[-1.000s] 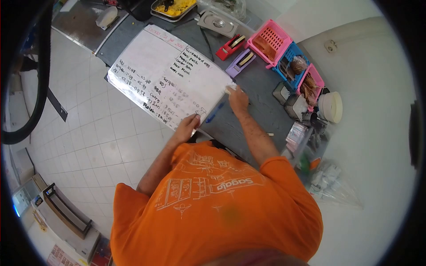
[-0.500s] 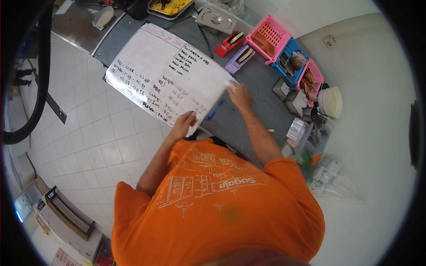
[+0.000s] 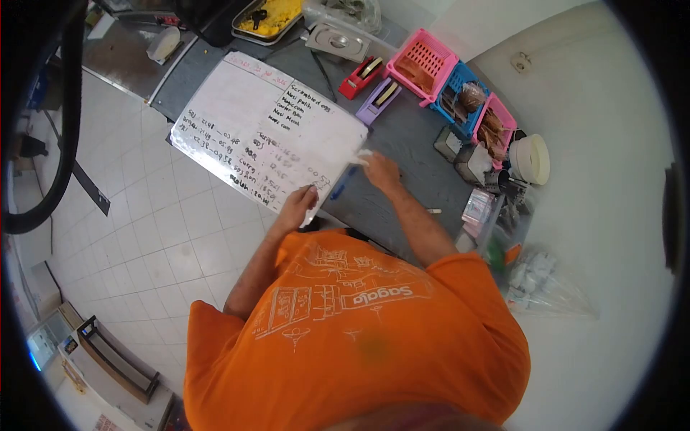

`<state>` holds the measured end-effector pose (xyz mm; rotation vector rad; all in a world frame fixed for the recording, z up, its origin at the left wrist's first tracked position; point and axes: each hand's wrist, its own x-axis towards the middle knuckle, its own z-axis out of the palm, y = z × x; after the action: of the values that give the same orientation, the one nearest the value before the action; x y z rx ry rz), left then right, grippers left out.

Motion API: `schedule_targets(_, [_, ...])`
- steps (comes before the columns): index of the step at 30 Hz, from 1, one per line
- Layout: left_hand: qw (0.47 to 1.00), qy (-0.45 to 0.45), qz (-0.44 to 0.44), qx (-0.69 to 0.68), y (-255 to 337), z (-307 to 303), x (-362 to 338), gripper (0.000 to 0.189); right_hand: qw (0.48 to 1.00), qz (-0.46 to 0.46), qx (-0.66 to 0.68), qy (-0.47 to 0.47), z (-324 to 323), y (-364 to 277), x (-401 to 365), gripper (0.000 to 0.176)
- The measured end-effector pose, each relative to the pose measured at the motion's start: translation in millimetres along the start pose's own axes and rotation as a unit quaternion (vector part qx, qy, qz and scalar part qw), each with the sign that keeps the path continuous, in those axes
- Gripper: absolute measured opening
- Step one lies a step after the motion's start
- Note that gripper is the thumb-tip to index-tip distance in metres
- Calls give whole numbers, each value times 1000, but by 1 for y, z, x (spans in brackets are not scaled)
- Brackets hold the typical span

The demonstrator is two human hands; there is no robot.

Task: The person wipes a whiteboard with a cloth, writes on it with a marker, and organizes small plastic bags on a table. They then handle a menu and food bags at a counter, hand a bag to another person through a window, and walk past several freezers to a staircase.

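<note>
A whiteboard point(image 3: 237, 108) with black and red handwriting lies slanted on the dark grey counter, its near edge over the floor. My left hand point(image 3: 298, 206) is closed on the board's near corner. At the board's right edge, my right hand point(image 3: 381, 172) is closed on a small crumpled white wipe point(image 3: 364, 155), which touches the edge. Between my hands, beside the board, lies a blue marker point(image 3: 343, 183). A purple tape dispenser point(image 3: 378, 101) and a red one point(image 3: 359, 77) stand beyond the board's upper right side.
Pink point(image 3: 424, 63) and blue point(image 3: 462, 100) baskets line the counter's far right, near a white tub point(image 3: 530, 159) and metal containers point(image 3: 474, 164). A tray of yellow food point(image 3: 277, 16) and a metal lid point(image 3: 336, 42) are at the back. Tiled floor point(image 3: 158, 230) shows at left.
My right hand has moved down the board's right edge towards my body with the wipe. My left hand stays at the near corner. The camera view has shifted slightly.
</note>
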<state>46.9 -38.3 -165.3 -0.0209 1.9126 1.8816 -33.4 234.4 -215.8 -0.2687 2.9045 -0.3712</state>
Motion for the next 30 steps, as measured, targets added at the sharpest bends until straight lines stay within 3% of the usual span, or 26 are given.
schedule_targets(2, [999, 15, -30, 8, 5, 1, -1, 35, 1000, 18, 7, 1, -16, 9, -9, 40])
schedule_targets(4, [999, 3, -21, 26, -1, 5, 1, 35, 993, 118, -20, 22, -29, 17, -26, 39])
schedule_targets(6, [999, -32, 18, 37, -5, 12, 8, 34, 986, 88, -31, 135, -41, 23, -32, 39])
schedule_targets(7, [994, -46, 61, 79, -6, 16, 12, 33, 974, 36, 8, 222, -48, 30, -30, 38])
schedule_targets(8, [994, -58, 39, 83, -3, 24, 15, 31, 951, -12, 50, 305, -55, 35, -30, 38])
schedule_targets(9, [989, -72, 76, 109, 13, 34, 14, 31, 927, 27, 221, 302, -70, 27, -35, 33])
schedule_targets(10, [980, -90, 113, 134, 37, 43, 12, 30, 874, 68, 382, 291, -92, 18, -41, 33])
schedule_targets(11, [980, -90, 109, 141, 56, 53, 12, 30, 716, 52, 660, 222, -116, 16, -54, 37])
schedule_targets(12, [969, -114, 128, 178, 74, 64, 12, 30, 480, 30, 866, 135, -140, 14, -66, 46])
schedule_targets(13, [955, -144, 150, 212, 89, 74, 12, 30, 476, 32, 867, 144, -165, 5, -73, 46])
schedule_targets(15, [942, -171, 186, 221, 111, 97, 13, 28, 323, 57, 933, 148, -207, -9, -96, 49])
schedule_targets(16, [931, -182, 218, 228, 119, 112, 14, 26, 323, 58, 928, 177, -215, -7, -108, 49])
schedule_targets(18, [911, -201, 267, 241, 133, 136, 16, 25, 246, -18, 963, 109, -231, 2, -122, 45])
schedule_targets(20, [894, -180, 322, 253, 151, 153, 11, 23, 241, -45, 963, 116, -239, 8, -135, 45])
schedule_targets(23, [883, -212, 324, 267, 170, 177, 6, 24, 223, -64, 966, 113, -248, 12, -153, 46])
schedule_targets(30, [847, -228, 367, 309, 179, 215, 1, 24, 281, -25, 950, 136, -253, 23, -179, 49])
